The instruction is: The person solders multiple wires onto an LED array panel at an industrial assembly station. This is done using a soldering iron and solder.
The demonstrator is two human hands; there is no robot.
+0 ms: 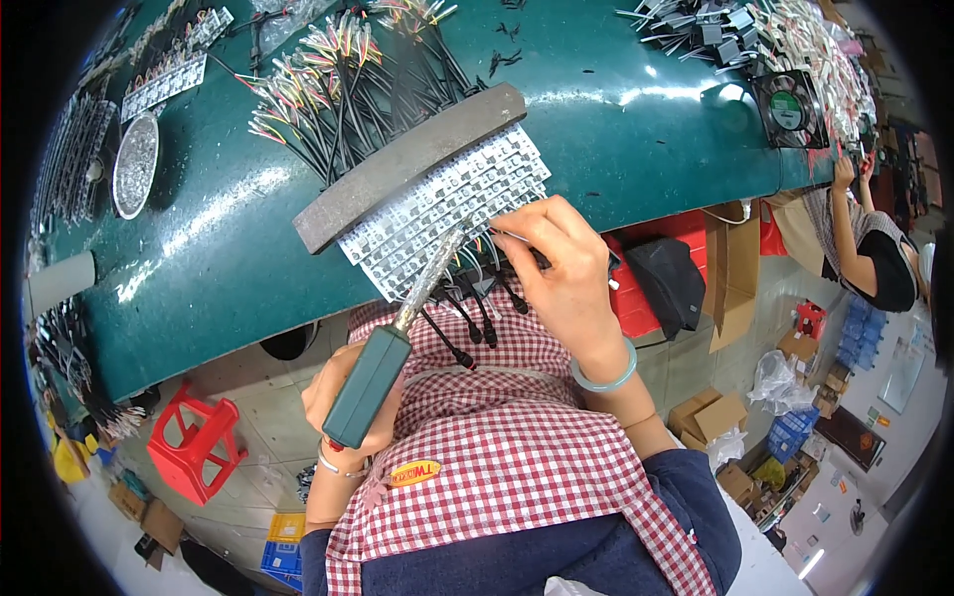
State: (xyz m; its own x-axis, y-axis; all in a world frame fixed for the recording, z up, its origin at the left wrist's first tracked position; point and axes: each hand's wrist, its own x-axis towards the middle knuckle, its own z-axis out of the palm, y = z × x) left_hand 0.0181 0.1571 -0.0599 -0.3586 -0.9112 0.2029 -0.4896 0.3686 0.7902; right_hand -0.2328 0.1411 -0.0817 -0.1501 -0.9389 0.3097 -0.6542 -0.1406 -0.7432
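My left hand [323, 397] is wrapped round the green handle of a soldering iron [370, 385]. Its metal barrel slants up to the right, and the tip is at the lower edge of a panel of white circuit boards [397, 238]. My right hand [568, 266] pinches a thin wire close to that tip; the fingertips partly hide it. Short black cables with connectors [464, 358] hang from the boards over the table edge. A dark, heavy-looking bar [412, 159] lies across the upper part of the boards, with black cables [348, 109] fanning out behind it, their coloured ends bare.
The green table [214, 238] carries an oval metal dish [135, 164] and more boards [164, 87] at left. A black fan [788, 109] sits at right beside piled white wires [815, 60]. A red stool [196, 442] stands on the floor. Another person [874, 248] works at far right.
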